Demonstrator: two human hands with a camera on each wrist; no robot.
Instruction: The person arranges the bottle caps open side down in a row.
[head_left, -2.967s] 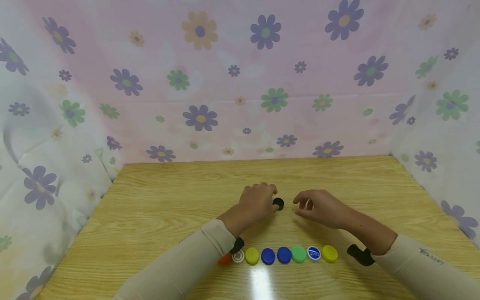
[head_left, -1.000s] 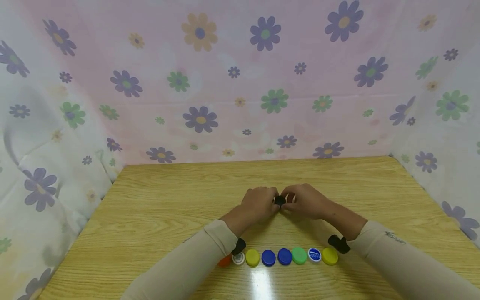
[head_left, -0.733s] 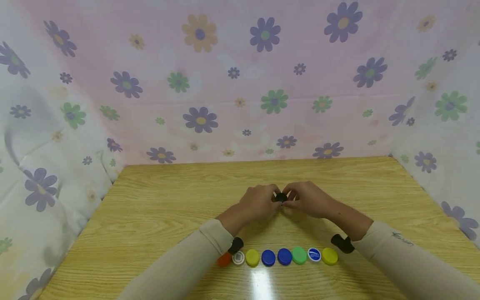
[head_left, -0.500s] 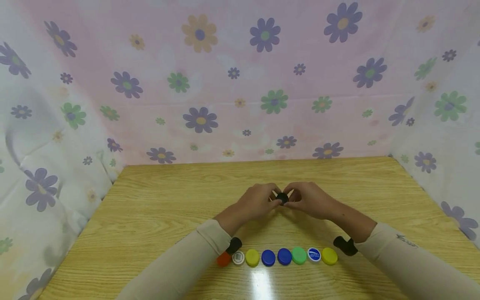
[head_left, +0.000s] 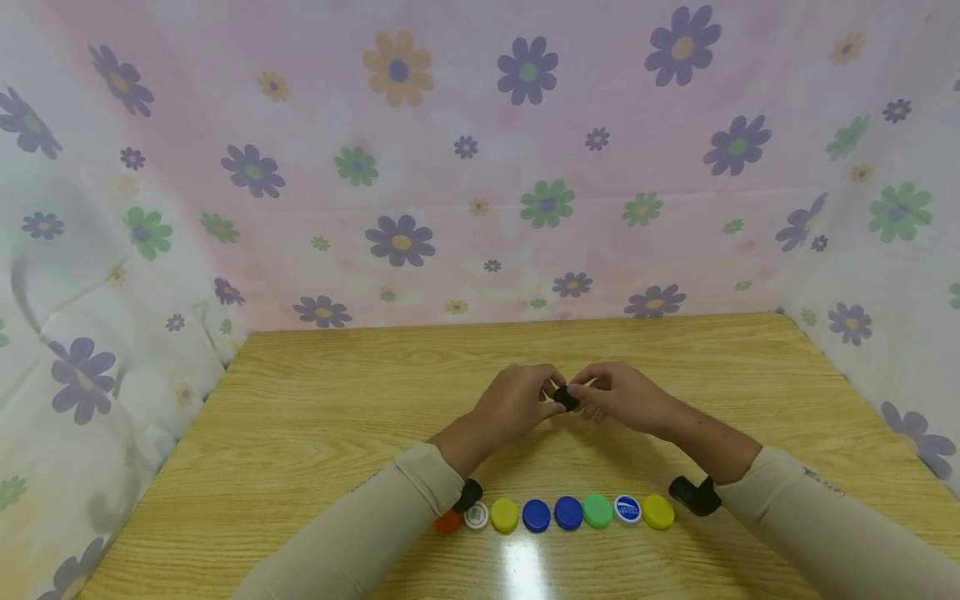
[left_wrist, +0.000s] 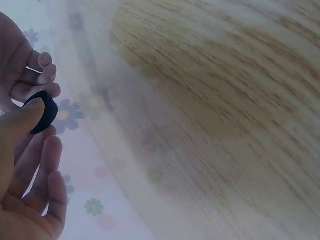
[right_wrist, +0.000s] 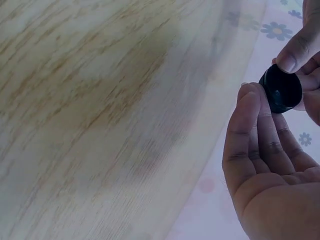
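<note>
A small black bottle cap (head_left: 566, 399) is held between both hands, above the middle of the table. My left hand (head_left: 513, 402) grips it from the left with thumb and fingertips. From the other side my right hand (head_left: 630, 400) pinches it, thumb on the near face and fingers behind. The right wrist view shows the cap's hollow inside (right_wrist: 284, 90), turned toward that camera. In the left wrist view the cap (left_wrist: 49, 112) appears tilted at the frame's left, with a thumb over part of it.
Nearer me runs a row of bottle caps: orange (head_left: 447, 522) partly under the left wrist's black device, white (head_left: 476, 515), yellow (head_left: 504, 515), two blue (head_left: 536, 516), green (head_left: 597, 511), white-and-blue (head_left: 627, 509), yellow (head_left: 658, 512). Flowered cloth (head_left: 465, 167) surrounds the wooden table (head_left: 337, 392).
My right hand has come in from the right and taken hold of the black cap with the left. The cap has shifted slightly right and is now tilted. The row has stayed put.
</note>
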